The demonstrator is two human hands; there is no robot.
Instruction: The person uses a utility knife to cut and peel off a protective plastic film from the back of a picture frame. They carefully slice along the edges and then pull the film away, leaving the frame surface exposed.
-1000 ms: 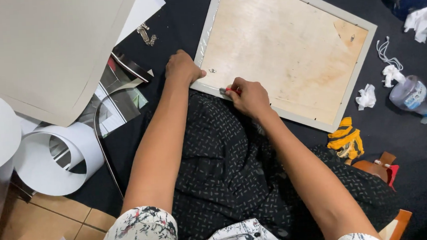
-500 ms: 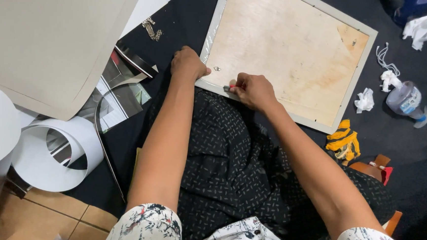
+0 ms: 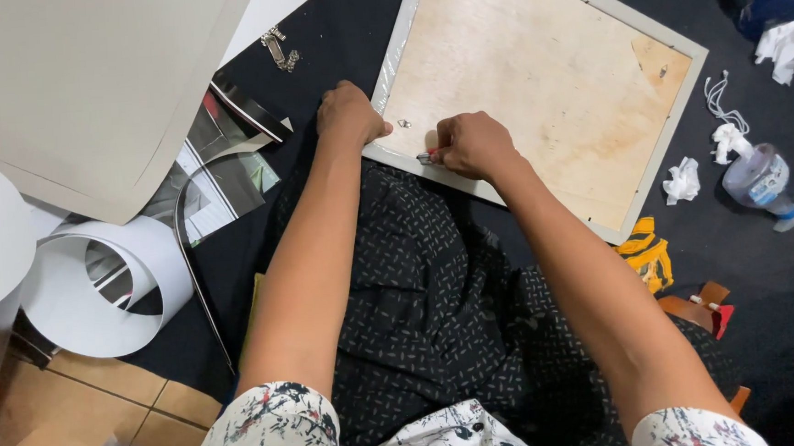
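Head view showed a picture frame (image 3: 536,95) lying face-down, plywood back up, across the upper centre on a dark cloth. Her left hand (image 3: 349,114) pressed closed on its lower-left corner, seemingly to steady it. Her right hand (image 3: 473,145) pinched a small red-tipped tool (image 3: 426,158) against the frame's near edge.

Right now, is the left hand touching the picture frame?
Touching. The head view shows the left hand pressed on the grey corner of the picture frame, no gap visible. The right hand grips a small tool at the frame's edge.
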